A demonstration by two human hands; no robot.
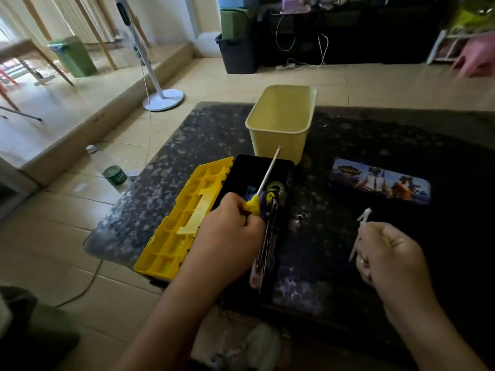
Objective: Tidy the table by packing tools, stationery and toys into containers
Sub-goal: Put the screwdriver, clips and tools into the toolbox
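2 grips: left hand holds a yellow-handled screwdriver, right hand a slim white item.

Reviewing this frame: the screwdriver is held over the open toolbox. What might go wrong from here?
1. The screwdriver points its tip past the far rim of the toolbox, toward the yellow bin. Laid down like that, it may ride on the rim and block the lid.
2. Other tools already lie in the box beside the left hand, so it may not settle flat.

L hand grips screwdriver over toolbox, R hand holds white item
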